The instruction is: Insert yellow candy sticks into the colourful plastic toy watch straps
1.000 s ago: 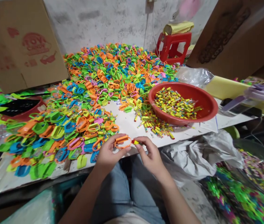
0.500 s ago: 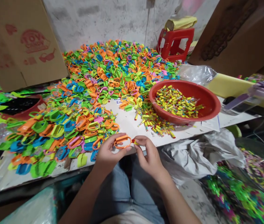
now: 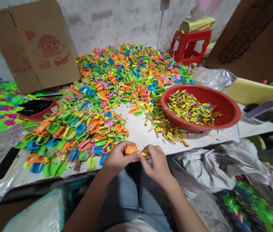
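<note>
An orange plastic toy watch (image 3: 130, 149) is held between the thumb and fingers of my left hand (image 3: 117, 158), over the table's front edge. Close beside it, my right hand (image 3: 156, 162) pinches a small yellow candy tube (image 3: 145, 154), partly covered by the fingers. The fingertips of both hands almost meet; whether the tube touches the watch I cannot tell. To the left lies a near heap of coloured toy watches (image 3: 70, 132) with yellow tubes among them. A red basin (image 3: 225, 120) of similar yellow tubes stands to the right, and more tubes (image 3: 172, 133) lie spilled beside it.
A large pile of toy watches (image 3: 127, 69) spreads back to the wall. A cardboard box (image 3: 51, 71) stands at the left rear, a red stool (image 3: 191, 45) at the right rear. Crumpled white plastic (image 3: 223, 164) hangs off the table's right front edge.
The orange watch has turned in my left hand, from its open loop showing to its flat side. Both hands stay close together. The whole view has shifted slightly.
</note>
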`<state>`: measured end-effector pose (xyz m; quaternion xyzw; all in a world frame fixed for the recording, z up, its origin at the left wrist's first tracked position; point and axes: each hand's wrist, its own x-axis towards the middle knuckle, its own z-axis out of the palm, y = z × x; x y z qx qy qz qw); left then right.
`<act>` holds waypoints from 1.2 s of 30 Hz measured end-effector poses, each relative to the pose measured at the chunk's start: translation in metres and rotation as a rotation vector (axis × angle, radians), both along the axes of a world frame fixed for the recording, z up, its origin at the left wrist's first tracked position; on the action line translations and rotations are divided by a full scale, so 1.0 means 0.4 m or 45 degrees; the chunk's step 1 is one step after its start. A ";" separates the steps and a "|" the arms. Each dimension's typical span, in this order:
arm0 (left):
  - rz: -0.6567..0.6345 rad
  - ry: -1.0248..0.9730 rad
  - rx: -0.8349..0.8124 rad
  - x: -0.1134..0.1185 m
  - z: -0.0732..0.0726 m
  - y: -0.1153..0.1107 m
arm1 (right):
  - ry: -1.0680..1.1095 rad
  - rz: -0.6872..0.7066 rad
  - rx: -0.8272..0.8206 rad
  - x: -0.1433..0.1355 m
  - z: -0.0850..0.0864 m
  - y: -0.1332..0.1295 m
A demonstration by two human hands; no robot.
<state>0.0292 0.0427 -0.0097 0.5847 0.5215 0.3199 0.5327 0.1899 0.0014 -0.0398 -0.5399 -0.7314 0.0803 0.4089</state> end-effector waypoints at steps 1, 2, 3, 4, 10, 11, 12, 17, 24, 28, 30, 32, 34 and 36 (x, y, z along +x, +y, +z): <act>0.033 0.092 0.094 -0.010 0.014 0.008 | 0.035 -0.009 -0.012 0.003 -0.006 0.005; 0.086 0.203 0.197 -0.024 0.031 0.019 | 0.062 -0.033 -0.019 0.008 -0.013 0.011; 0.161 0.326 0.310 -0.042 0.048 0.033 | 0.074 -0.072 -0.024 0.015 -0.021 0.018; 0.256 0.459 0.431 -0.063 0.066 0.051 | 0.067 -0.124 -0.032 0.025 -0.031 0.024; 0.757 1.267 0.806 -0.210 0.126 0.169 | -0.210 -0.493 -0.220 0.095 -0.090 0.051; 0.770 1.345 0.773 -0.226 0.128 0.180 | -0.268 -0.554 -0.266 0.106 -0.096 0.052; 0.775 1.403 0.729 -0.239 0.129 0.187 | -0.326 -0.609 -0.314 0.116 -0.099 0.053; 0.806 1.529 0.711 -0.226 0.126 0.162 | -0.512 -0.772 -0.495 0.144 -0.100 0.053; 0.088 1.271 0.999 0.020 0.055 0.105 | -0.503 -0.760 -0.559 0.155 -0.095 0.067; -0.252 1.168 0.750 0.164 -0.033 0.181 | -0.478 -0.740 -0.570 0.165 -0.095 0.071; -0.259 1.184 0.696 0.210 -0.065 0.243 | -0.485 -0.709 -0.550 0.169 -0.098 0.070; -0.220 1.219 0.674 0.240 -0.082 0.312 | -0.474 -0.685 -0.520 0.173 -0.103 0.070; -0.165 1.263 0.642 0.256 -0.087 0.380 | -0.433 -0.636 -0.484 0.175 -0.109 0.071; -0.127 1.310 0.598 0.262 -0.085 0.444 | -0.378 -0.549 -0.447 0.175 -0.115 0.074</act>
